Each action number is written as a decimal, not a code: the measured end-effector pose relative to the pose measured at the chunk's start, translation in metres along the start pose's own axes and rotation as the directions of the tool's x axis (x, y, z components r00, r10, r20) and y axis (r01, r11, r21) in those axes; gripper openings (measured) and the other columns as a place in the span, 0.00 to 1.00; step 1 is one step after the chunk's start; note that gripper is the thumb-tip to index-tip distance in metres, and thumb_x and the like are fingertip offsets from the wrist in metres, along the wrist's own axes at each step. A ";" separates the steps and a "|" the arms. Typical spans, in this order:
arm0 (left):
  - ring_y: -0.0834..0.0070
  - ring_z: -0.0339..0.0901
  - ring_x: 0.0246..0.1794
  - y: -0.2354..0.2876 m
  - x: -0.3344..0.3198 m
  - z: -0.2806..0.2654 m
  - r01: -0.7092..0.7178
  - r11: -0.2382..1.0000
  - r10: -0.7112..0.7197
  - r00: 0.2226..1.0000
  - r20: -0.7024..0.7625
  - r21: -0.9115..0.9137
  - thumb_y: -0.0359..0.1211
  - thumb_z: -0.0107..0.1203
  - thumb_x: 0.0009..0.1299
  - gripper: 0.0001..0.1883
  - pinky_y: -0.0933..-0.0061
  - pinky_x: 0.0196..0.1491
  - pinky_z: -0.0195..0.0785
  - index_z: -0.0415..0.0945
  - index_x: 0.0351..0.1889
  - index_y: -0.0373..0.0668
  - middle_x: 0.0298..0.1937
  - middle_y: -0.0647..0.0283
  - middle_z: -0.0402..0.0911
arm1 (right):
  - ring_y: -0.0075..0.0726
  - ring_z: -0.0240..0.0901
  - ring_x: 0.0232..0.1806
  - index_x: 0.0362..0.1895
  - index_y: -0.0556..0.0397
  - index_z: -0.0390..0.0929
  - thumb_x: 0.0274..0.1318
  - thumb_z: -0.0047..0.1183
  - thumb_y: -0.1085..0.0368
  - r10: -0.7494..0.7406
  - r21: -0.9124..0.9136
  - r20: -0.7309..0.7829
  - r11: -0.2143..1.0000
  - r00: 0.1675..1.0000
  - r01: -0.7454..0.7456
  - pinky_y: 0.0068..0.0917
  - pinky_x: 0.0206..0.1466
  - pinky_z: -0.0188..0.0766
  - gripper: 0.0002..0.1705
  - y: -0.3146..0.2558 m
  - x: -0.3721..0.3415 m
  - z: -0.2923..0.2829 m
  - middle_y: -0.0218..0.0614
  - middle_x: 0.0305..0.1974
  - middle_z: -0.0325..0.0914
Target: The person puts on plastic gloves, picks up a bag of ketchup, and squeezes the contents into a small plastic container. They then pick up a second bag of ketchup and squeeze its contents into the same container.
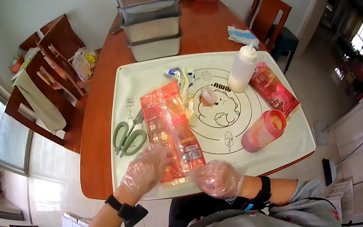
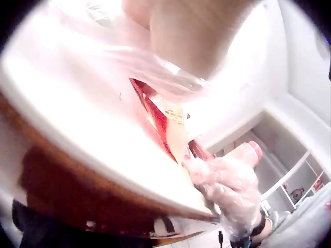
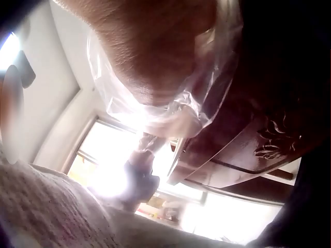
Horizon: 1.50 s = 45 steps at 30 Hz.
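A large red plastic packet [image 1: 173, 132] with a clear lengthwise seam lies on the pale printed mat [image 1: 268, 166]. My left hand [image 1: 146, 169], in a clear disposable glove, holds the packet's lower left side. At its lower right corner my gloved right hand [image 1: 217, 179] pinches the edge with curled fingers; the left wrist view shows this right hand [image 2: 227, 183] at the packet's red edge [image 2: 158, 119]. Green-handled scissors [image 1: 130, 137] lie left of the packet, their blades partly under it. In the right wrist view the glove hides my right fingertips.
On the mat's right stand a white squeeze bottle [image 1: 244, 68] and an open pink-stained bottle [image 1: 263, 130], beside another red packet [image 1: 274, 89]. A small cap [image 1: 209, 95] and crumpled wrappers [image 1: 180, 77] lie mid-mat. Stacked metal containers [image 1: 151, 16] rise behind.
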<state>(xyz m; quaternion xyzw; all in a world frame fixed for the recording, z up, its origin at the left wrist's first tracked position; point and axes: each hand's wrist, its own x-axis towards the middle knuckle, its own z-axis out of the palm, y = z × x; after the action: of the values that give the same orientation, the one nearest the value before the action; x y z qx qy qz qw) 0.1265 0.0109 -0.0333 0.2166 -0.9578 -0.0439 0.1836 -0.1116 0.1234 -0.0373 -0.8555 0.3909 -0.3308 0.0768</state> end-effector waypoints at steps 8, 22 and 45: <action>0.60 0.72 0.57 0.012 0.018 -0.016 0.100 0.901 -0.076 0.994 0.075 -0.422 0.35 0.47 0.72 0.18 0.65 0.60 0.65 0.70 0.57 0.37 0.55 0.53 0.75 | 0.42 0.78 0.34 0.39 0.49 0.79 0.41 0.55 0.70 0.037 -0.003 -0.013 0.999 0.999 -0.037 0.35 0.36 0.75 0.15 -0.004 -0.003 0.000 0.36 0.38 0.81; 0.60 0.73 0.55 -0.003 0.015 0.012 -0.065 0.979 0.098 0.982 0.161 -0.195 0.31 0.45 0.69 0.17 0.65 0.58 0.68 0.71 0.56 0.44 0.57 0.56 0.74 | 0.46 0.76 0.30 0.31 0.52 0.78 0.39 0.55 0.70 -0.012 -0.002 0.067 1.000 0.998 0.013 0.36 0.32 0.72 0.09 -0.003 0.003 0.000 0.40 0.36 0.79; 0.56 0.76 0.50 0.024 0.049 0.011 -0.220 0.973 0.229 0.957 0.176 -0.069 0.37 0.45 0.72 0.20 0.62 0.52 0.71 0.68 0.58 0.38 0.52 0.52 0.77 | 0.45 0.76 0.31 0.39 0.57 0.77 0.45 0.53 0.69 0.009 -0.050 -0.090 0.999 0.996 -0.014 0.39 0.32 0.73 0.14 -0.004 -0.020 0.014 0.41 0.32 0.78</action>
<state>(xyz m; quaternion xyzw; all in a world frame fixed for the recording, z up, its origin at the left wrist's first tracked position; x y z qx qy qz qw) 0.0719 0.0114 -0.0238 0.0970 -0.9876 -0.0657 0.1042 -0.1100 0.1384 -0.0569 -0.8391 0.4070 -0.3587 0.0394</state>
